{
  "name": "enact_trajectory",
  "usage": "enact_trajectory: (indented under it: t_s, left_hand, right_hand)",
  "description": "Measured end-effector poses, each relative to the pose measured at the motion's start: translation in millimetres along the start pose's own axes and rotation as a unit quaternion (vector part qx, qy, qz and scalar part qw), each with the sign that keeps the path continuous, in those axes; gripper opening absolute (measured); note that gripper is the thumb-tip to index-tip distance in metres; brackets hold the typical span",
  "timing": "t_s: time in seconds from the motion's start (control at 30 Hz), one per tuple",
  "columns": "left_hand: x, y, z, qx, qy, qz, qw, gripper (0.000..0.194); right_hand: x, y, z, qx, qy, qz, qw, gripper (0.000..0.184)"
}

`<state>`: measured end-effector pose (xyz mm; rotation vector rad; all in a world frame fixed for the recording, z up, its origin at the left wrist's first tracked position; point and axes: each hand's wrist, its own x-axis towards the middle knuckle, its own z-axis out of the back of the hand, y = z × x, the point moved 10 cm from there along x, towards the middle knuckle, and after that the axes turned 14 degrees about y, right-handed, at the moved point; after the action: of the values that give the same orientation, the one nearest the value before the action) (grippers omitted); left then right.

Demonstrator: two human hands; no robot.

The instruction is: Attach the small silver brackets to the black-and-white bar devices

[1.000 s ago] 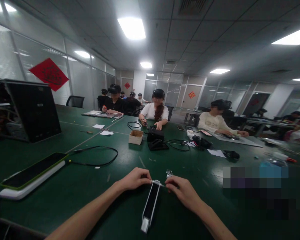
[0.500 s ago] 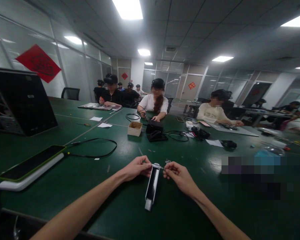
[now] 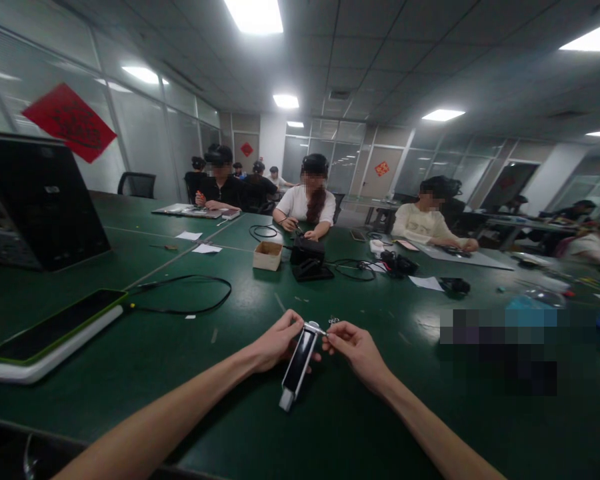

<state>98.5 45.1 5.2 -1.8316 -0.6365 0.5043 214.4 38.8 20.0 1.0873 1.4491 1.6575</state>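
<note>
Black-and-white handheld device angles down toward the green tabletop, its upper end held between both hands. The left hand curls around that end; the right hand has its fingers closed in a pinch on a thin metal strip across the top. The device looks light and stiff, best gripped by its long body; the strip seems delicate.

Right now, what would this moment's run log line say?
left hand: holds white-framed black device | right hand: pinches its metal strip | surface: green workbench
</note>
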Motion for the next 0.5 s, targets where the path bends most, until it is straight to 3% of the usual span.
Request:
enact_trajectory:
  t_s: [0.13, 0.27, 0.4, 0.5]
  left_hand:
    - [-5, -4, 2.3, 0.086, -0.054, 0.006, 0.995, 0.033]
    - [-8, -4, 0.5, 0.130, -0.045, 0.040, 0.990, 0.033]
    - [-6, 3, 2.7, 0.140, -0.018, 0.083, 0.986, 0.033]
    - [-6, 9, 4.4, 0.141, -0.004, 0.119, 0.983, 0.035]
  right_hand:
    - [-3, 7, -4, -0.034, 0.007, 0.004, 0.999, 0.027]
    - [-9, 28, -8, -0.156, 0.021, 0.033, 0.987, 0.018]
    - [-15, 56, -23, -0.344, 0.062, 0.112, 0.930, 0.010]
    - [-22, 69, -42, -0.427, 0.126, 0.183, 0.876, 0.012]
